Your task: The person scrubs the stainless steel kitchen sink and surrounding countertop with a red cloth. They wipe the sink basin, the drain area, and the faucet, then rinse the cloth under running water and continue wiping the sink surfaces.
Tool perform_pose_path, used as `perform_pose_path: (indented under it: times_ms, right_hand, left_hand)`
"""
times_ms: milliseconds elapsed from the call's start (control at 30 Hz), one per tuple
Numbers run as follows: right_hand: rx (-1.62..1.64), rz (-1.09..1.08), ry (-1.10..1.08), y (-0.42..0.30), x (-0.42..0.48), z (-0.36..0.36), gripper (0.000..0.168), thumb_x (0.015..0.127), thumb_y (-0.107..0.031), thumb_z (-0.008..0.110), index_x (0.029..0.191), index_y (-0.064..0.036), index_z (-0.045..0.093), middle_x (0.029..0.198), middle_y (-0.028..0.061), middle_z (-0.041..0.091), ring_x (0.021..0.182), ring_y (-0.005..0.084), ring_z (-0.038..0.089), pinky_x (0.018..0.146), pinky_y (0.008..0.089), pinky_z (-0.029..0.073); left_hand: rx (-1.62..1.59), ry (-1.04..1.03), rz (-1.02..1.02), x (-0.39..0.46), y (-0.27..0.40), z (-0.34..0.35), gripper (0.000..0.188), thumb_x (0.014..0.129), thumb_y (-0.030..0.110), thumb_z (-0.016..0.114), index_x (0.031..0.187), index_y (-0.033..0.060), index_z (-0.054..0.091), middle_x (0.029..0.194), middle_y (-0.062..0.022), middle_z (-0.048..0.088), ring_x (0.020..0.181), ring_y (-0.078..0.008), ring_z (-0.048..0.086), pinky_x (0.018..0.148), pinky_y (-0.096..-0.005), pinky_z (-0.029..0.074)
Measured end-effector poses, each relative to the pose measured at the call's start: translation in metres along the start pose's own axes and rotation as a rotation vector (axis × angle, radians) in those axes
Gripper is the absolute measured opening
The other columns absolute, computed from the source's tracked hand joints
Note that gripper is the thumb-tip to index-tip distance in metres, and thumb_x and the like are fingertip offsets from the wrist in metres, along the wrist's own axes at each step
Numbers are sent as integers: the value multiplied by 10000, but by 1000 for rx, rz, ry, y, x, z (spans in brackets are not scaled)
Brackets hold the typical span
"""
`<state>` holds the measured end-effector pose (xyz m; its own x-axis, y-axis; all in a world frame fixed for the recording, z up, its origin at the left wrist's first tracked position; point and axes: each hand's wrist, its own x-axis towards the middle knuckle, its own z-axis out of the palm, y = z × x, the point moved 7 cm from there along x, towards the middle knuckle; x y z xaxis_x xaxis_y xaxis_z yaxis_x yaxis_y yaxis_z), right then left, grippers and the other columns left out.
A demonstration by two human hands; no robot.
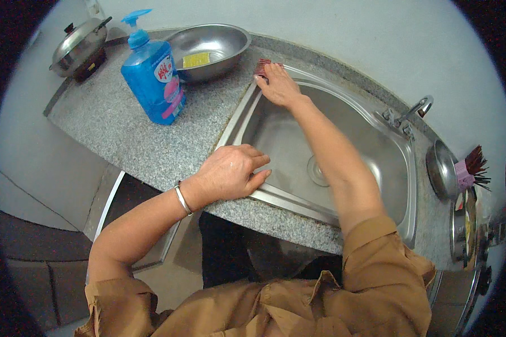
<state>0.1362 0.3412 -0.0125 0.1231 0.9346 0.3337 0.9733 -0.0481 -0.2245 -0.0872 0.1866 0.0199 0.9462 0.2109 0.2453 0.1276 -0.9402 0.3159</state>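
At the far left corner of a stainless steel sink [278, 139], my right hand [278, 84] presses a dark red, ridged scrubber [262, 66] against the rim. The hand covers much of the scrubber, so its exact kind is unclear. My left hand [236, 170] rests over the near left part of the sink rim, its fingers bent over the basin with nothing seen in them. A silver-coloured bangle [183, 200] circles my left wrist. Inside the basin, a round drain [316, 170] shows partly behind my right forearm.
A blue pump bottle of dish soap [152, 84] stands on the grey speckled counter [185, 143]. Behind it, a steel basin [227, 46] holds a yellow sponge [196, 60]. A lidded pan [80, 46] sits far left. Rightward are a faucet [415, 110], a metal bowl [440, 168] and chopsticks [475, 162].
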Motion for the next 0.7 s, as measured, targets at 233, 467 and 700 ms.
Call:
perform_pose_path:
  times_ms: [233, 467, 700]
  right_hand:
    - [-94, 32, 100, 31, 0, -14, 651, 1025, -473, 354, 1401, 51, 444, 1502, 258, 395, 1445, 384, 317, 1213, 445, 238]
    - [73, -145, -66, -18, 10, 6, 618, 1037, -443, 339, 1418, 33, 435, 1532, 237, 362, 1446, 378, 315, 1213, 427, 244]
    - [-90, -11, 120, 20, -3, -5, 597, 1028, -432, 377, 1359, 57, 464, 1455, 231, 439, 1399, 377, 370, 1182, 442, 293]
  left_hand:
    - [-31, 28, 17, -2, 2, -1, 305, 913, 250, 602, 1080, 13, 694, 1029, -171, 700, 955, -350, 667, 826, -449, 545]
    - [-8, -8, -24, -5, -3, -4, 295, 908, 246, 610, 1071, 16, 696, 1040, -171, 700, 954, -347, 672, 826, -442, 549]
    - [-38, 22, 7, 3, 2, -2, 283, 904, 238, 616, 1068, 21, 693, 1045, -163, 697, 951, -344, 672, 830, -440, 548]
